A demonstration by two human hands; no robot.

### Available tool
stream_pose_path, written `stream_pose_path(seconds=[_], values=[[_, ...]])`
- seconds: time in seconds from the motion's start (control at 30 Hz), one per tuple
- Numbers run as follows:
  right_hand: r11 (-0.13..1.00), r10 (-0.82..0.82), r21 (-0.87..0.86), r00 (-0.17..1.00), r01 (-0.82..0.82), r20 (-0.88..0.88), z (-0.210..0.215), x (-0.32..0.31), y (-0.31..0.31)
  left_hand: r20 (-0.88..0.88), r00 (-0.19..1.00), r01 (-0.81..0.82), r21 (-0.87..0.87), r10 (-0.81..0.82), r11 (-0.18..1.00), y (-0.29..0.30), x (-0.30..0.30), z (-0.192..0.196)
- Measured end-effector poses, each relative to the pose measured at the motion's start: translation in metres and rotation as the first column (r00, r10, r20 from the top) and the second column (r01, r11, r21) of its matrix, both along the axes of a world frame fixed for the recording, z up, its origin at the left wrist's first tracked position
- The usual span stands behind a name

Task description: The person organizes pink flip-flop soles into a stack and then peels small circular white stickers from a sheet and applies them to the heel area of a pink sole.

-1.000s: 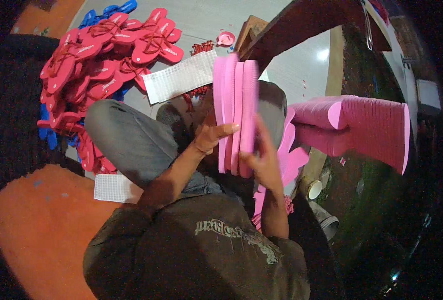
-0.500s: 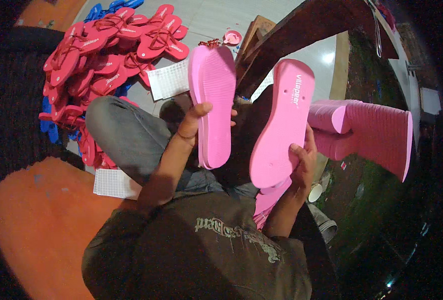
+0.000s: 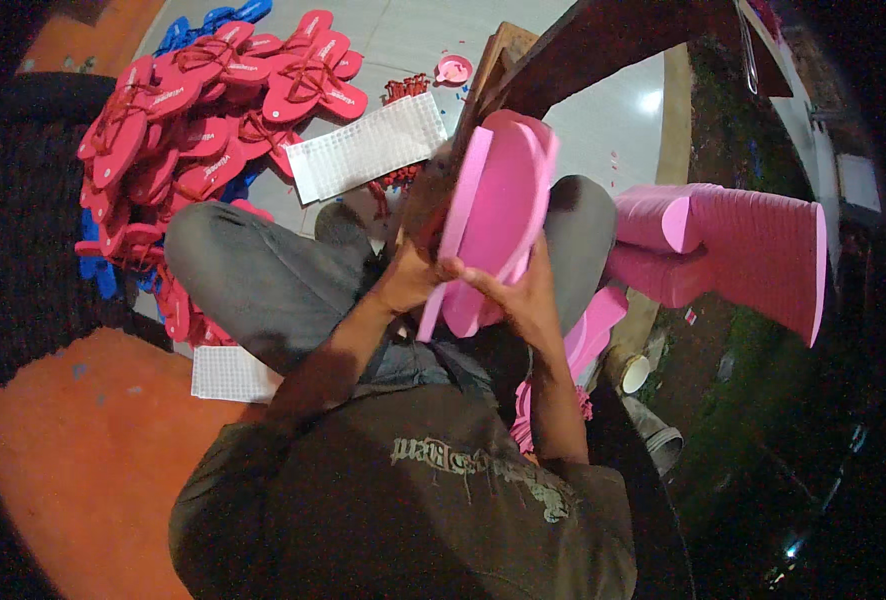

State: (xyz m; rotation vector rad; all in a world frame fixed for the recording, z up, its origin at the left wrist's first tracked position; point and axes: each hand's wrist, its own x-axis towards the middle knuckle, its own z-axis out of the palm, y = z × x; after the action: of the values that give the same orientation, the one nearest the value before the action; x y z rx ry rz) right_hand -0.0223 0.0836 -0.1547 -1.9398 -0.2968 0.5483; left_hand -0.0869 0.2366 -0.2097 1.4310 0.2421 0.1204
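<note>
Above my lap I hold a bundle of pink flip-flop soles (image 3: 498, 225) upright and slightly fanned, one of them turned nearly edge-on at the left. My left hand (image 3: 415, 275) is closed around the bundle's lower left side. On the lower right side is my right hand (image 3: 525, 300), also closed, with its thumb reaching across the front toward the left thumb. The fingers behind the soles are hidden. Beside my right forearm lie more loose pink soles (image 3: 595, 325), partly covered by that arm.
Finished red flip-flops (image 3: 208, 130) form a heap at left, with blue ones (image 3: 218, 18) behind. A white patterned sheet (image 3: 368, 148) lies ahead near red straps (image 3: 405, 88) and a small pink dish (image 3: 453, 69). A dark wooden beam (image 3: 603, 55) crosses ahead; stacked pink soles (image 3: 743, 255) stand right.
The soles that were apart, some in each hand, are now together between both hands at the middle. The right hand moved left. Loose soles beside the right forearm now show more.
</note>
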Motion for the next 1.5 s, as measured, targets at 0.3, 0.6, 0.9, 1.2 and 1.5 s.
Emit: stream_pose_path(seconds=[0.3,0.6,0.9,1.2,1.5], values=[[0.735,-0.471,0.378,0.825,0.563,-0.313,0.013,0.028,-0.056,-0.219,0.975,-0.148,-0.516,0.037,0.844,0.036,0.019,0.011],[0.306,-0.227,0.799,0.855,0.518,-0.467,0.005,0.018,-0.078,-0.696,0.585,0.807,0.55,-0.417,0.216,0.043,0.113,-0.046],[0.51,-0.365,0.538,0.735,0.671,-0.571,-0.025,-0.031,-0.022,-0.22,0.969,0.225,0.617,-0.108,0.754,0.036,0.121,-0.055],[0.702,-0.397,0.427,0.812,0.569,-0.429,-0.041,0.001,0.032,-0.235,0.962,0.057,-0.326,-0.14,0.944,0.031,0.079,0.004],[0.121,-0.465,0.554,0.54,0.824,-0.702,-0.075,0.015,0.005,-0.008,0.828,-0.472,0.531,0.56,0.704,0.098,0.098,0.045]])
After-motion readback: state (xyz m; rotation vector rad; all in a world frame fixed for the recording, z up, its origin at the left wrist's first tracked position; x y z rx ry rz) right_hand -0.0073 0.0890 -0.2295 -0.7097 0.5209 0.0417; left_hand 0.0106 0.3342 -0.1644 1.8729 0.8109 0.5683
